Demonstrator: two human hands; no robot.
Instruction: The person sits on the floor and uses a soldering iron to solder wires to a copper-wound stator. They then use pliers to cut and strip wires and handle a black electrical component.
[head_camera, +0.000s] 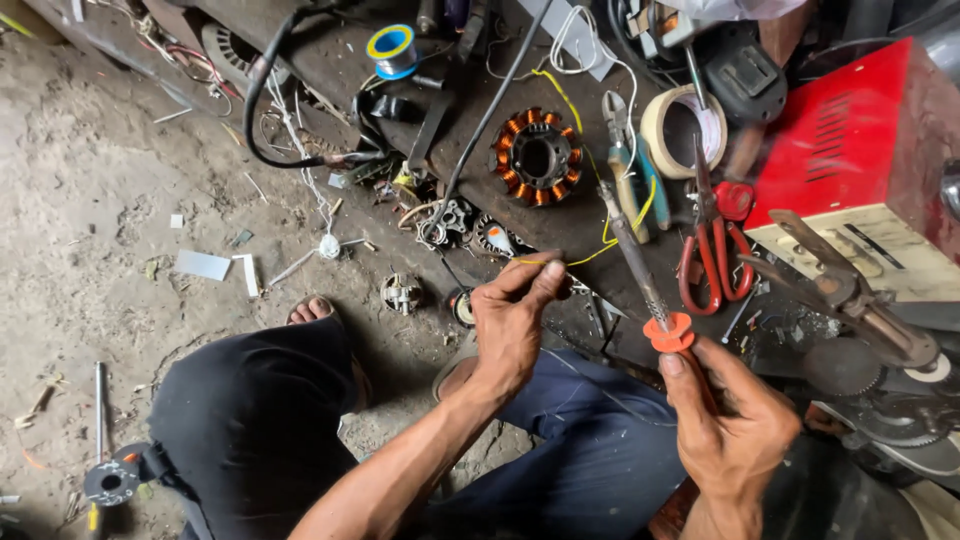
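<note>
The person sits low at a cluttered workbench (560, 225) with both forearms extended over the knees.

1. The right hand (735, 425) is closed around the handle of a soldering iron (640, 265), behind its orange guard collar. The shaft angles up and to the left, so the hot tip stays well away from the fingers and points at the wire end.
2. The left hand (510, 320) pinches a thin yellow wire (600, 245) between thumb and forefinger. The wire runs taut up toward the copper-wound stator (538, 157) lying flat on the bench, which keeps the free end steady just beside the iron's tip. Whether tip and wire touch cannot be told.
3. A solder spool (392, 50) stands farther back on the bench. Red-handled scissors (712, 250), blue-handled pliers (630, 165) and a roll of tape (682, 125) lie right of the stator, near the right hand.
4. A red metal box (850, 150) stands at the bench's right end.
</note>
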